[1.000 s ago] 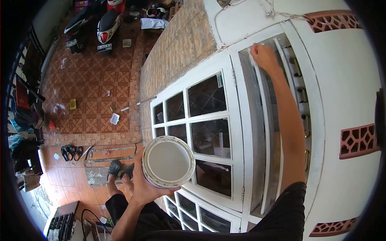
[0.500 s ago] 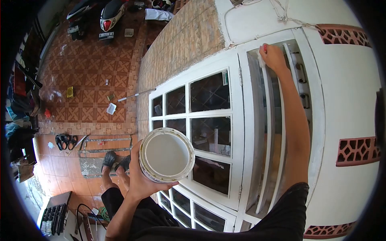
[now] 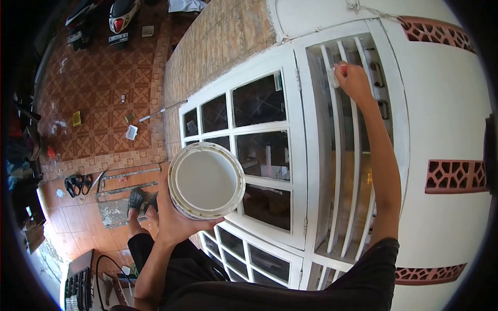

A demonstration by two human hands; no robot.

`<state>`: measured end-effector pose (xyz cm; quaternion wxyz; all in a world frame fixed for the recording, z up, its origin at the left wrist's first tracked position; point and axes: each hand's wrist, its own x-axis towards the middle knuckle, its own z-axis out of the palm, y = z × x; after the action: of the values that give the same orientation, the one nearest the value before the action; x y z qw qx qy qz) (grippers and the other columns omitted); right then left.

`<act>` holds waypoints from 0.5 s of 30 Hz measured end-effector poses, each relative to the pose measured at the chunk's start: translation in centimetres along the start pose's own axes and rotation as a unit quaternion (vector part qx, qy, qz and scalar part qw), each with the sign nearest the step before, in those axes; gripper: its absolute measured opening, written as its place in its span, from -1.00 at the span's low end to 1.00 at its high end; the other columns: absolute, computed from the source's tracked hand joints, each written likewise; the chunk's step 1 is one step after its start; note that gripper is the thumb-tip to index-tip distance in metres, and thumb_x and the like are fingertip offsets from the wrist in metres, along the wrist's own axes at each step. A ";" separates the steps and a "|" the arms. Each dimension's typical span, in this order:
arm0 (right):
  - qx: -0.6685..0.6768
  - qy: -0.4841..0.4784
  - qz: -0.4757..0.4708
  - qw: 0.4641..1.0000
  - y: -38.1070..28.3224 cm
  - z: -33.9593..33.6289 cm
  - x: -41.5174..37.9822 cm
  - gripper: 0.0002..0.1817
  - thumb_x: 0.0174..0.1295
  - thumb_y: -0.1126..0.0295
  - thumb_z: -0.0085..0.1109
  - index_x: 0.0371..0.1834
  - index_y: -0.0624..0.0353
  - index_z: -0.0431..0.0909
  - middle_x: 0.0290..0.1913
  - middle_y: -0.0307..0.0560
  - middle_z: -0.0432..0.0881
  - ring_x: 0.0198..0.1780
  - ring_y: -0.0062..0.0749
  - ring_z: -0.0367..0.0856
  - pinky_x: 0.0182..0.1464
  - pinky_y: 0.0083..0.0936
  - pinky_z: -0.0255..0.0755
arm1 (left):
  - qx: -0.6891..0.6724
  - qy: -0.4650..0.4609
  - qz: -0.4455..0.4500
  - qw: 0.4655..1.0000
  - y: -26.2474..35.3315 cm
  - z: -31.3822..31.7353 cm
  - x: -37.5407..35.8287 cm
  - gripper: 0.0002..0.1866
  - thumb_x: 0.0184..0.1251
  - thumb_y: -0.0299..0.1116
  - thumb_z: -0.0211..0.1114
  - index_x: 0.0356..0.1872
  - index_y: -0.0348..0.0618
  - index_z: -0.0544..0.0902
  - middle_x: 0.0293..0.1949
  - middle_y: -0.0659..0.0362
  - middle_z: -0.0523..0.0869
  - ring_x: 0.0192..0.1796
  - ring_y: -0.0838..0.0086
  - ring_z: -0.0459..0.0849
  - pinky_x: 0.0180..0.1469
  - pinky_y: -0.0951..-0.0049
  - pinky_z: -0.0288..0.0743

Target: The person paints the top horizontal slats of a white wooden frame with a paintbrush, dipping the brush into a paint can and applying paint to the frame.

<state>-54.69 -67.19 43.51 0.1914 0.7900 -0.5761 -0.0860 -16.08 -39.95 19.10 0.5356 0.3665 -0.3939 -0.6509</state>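
Observation:
My left hand (image 3: 179, 225) is wrapped around a round paint can (image 3: 240, 181), its open top facing me and white paint inside. My right hand (image 3: 356, 84) is closed on a paintbrush (image 3: 332, 79) with a red handle; the handle end shows above my fist. The pale bristles lie at a white bar (image 3: 337, 135) of the barred window opening, near its upper end. Whether they touch the bar is hard to make out. More white bars run alongside, set in a white window frame (image 3: 311, 155).
Left of the bars is a white glazed window panel (image 3: 288, 136). Pinkish-red vent blocks (image 3: 456, 176) sit in the white wall. Below on the tiled floor are a white tray (image 3: 132, 132), a long pole (image 3: 161, 111), sandals (image 3: 78, 185) and parked motorbikes (image 3: 122, 23).
The view has shifted, so the surroundings sit further left and up. My right hand with the brush has moved a little down along the bars. My left hand still holds the can.

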 end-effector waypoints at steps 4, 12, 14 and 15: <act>0.012 -0.012 0.001 1.000 -0.1 -0.4 -7.4 -0.73 0.33 0.30 0.19 -0.46 0.26 0.59 -0.56 0.18 0.53 -0.46 0.15 0.55 -0.37 -0.09 0.40 | -0.004 -0.011 -0.007 1.000 0.3 -0.7 -0.1 0.31 -0.41 -0.24 0.83 0.44 -0.28 0.12 0.27 -0.04 0.47 0.31 0.21 0.55 0.37 0.19 0.44; -0.006 -0.077 0.048 0.996 -5.3 -3.3 -22.3 -0.87 0.25 0.42 0.29 -0.42 0.16 0.58 -0.45 -0.03 0.61 -0.46 -0.10 0.60 -0.40 -0.24 0.51 | -0.012 -0.050 0.008 0.999 0.7 -0.7 1.1 0.28 -0.41 -0.25 0.82 0.43 -0.24 0.15 0.27 -0.01 0.46 0.32 0.22 0.54 0.38 0.21 0.43; -0.002 -0.033 0.040 0.999 -6.5 -3.9 -21.7 -0.89 0.24 0.43 0.30 -0.41 0.15 0.58 -0.46 -0.05 0.60 -0.46 -0.14 0.60 -0.43 -0.27 0.51 | -0.018 -0.057 0.009 0.998 0.5 -0.3 1.2 0.28 -0.41 -0.25 0.82 0.43 -0.24 0.16 0.27 -0.01 0.46 0.32 0.22 0.53 0.38 0.22 0.43; -0.001 -0.011 0.036 0.999 -7.0 -3.9 -21.3 -0.90 0.23 0.43 0.31 -0.40 0.14 0.58 -0.47 -0.06 0.59 -0.46 -0.15 0.60 -0.44 -0.29 0.50 | -0.016 -0.060 0.014 0.998 0.3 -0.2 1.3 0.28 -0.40 -0.25 0.82 0.43 -0.24 0.16 0.27 -0.01 0.46 0.32 0.22 0.53 0.38 0.22 0.43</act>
<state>-53.98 -44.44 42.44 0.1884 0.7676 -0.6062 -0.0885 -15.97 -41.28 19.24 0.5258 0.3125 -0.4200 -0.6704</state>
